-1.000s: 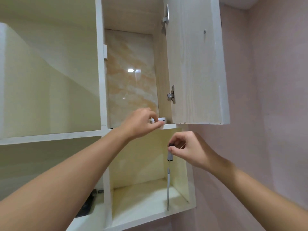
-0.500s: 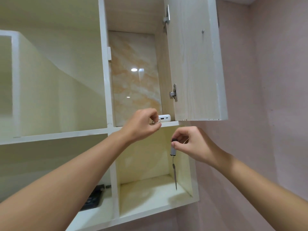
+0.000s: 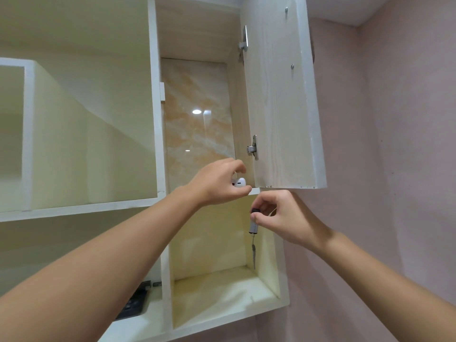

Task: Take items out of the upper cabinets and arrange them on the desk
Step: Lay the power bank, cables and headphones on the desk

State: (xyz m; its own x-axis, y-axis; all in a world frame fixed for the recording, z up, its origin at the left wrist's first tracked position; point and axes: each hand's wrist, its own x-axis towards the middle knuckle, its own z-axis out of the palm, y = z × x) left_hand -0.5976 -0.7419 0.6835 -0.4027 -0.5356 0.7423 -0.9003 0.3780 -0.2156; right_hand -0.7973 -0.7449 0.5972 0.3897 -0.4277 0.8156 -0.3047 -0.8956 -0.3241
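My left hand (image 3: 219,183) reaches into the open upper cabinet (image 3: 197,114) and closes its fingers round a small white device (image 3: 239,182) at the front right of the cabinet's shelf edge. Most of the device is hidden by my fingers. My right hand (image 3: 281,218) hovers just below that shelf, pinching a small grey and black stick (image 3: 254,222) from which a thin strap (image 3: 253,253) dangles straight down.
The cabinet door (image 3: 278,95) stands open to the right, with two metal hinges. Below is an open cubby (image 3: 222,287). A dark flat object (image 3: 133,304) lies on the lower shelf to the left. A pink wall (image 3: 394,169) fills the right side.
My left hand has closed round the white device at the shelf edge and lifted it slightly. My right hand still holds the grey stick under the shelf.
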